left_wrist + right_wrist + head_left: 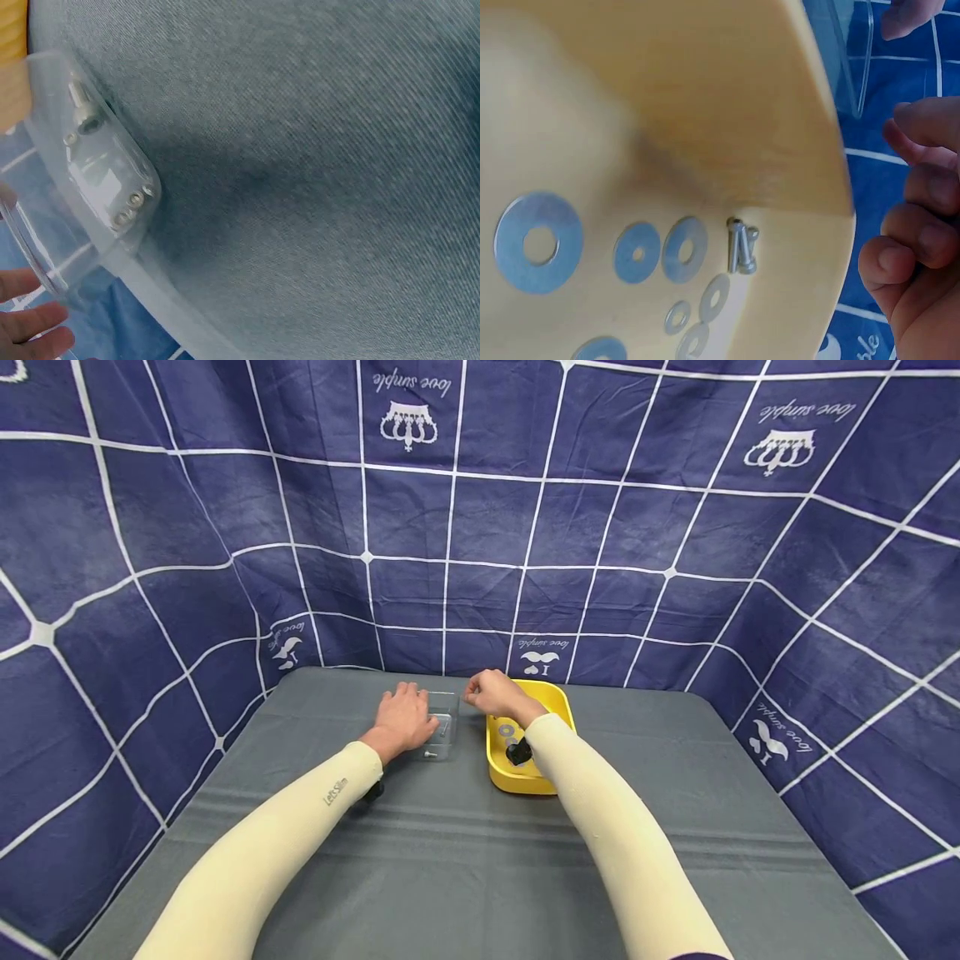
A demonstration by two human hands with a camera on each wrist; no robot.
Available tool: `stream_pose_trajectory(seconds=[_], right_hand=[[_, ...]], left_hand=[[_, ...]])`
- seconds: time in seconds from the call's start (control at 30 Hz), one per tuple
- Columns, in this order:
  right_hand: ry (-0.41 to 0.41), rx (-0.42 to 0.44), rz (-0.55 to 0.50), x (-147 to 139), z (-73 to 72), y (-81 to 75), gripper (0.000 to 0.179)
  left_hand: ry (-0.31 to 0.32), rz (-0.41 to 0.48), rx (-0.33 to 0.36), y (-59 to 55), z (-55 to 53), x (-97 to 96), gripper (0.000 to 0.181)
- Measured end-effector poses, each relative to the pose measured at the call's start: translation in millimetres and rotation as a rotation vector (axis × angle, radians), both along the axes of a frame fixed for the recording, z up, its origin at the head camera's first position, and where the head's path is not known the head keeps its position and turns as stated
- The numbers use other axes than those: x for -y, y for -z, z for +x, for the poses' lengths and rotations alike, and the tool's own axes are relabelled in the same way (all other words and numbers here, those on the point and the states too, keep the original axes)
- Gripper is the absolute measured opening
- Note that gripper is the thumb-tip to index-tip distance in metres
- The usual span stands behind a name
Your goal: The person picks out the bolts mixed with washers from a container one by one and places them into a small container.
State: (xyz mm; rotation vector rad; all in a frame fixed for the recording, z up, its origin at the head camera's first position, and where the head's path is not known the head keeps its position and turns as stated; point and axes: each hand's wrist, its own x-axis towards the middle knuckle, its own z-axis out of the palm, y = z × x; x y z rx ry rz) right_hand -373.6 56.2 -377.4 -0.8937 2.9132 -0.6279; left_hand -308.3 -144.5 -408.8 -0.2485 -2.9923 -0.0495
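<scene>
My left hand [405, 718] lies along the left side of a clear plastic box [450, 751], its fingers relaxed and its thumb over the box. In the left wrist view a larger socket-head screw [87, 112] and several small screws [136, 199] lie inside. My right hand [497, 693] is over the left rim of a yellow bin [525, 785], fingertips toward the clear box. Its fingers are curled, with thumb and index finger close together and nothing visible between them. Flat washers [538, 241] and a few small socket-head screws [742, 247] lie on the bin's floor.
The box and bin stand side by side near the far edge of a grey cloth-covered table [420, 877]. Blue curtains [495, 527] with white grid lines hang behind and at both sides.
</scene>
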Motion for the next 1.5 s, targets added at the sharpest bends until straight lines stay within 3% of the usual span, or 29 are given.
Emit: stream_pose_trajectory(seconds=[0.6, 0.93, 1.5], right_hand=[[0.060, 0.035, 0.012, -29.5, -1.4, -0.7, 0.016], [0.083, 0.001, 0.035, -44.9, 1.1, -3.7, 0.019], [0.134, 0.029, 0.020, -66.0, 3.2, 0.3, 0.020]], left_hand=[[0.042, -0.032, -0.021, -4.2, -3.5, -23.6, 0.053], [0.059, -0.047, -0.005, -2.3, -7.8, -33.4, 0.055], [0.082, -0.010, -0.012, -3.7, -9.8, -51.9, 0.052]])
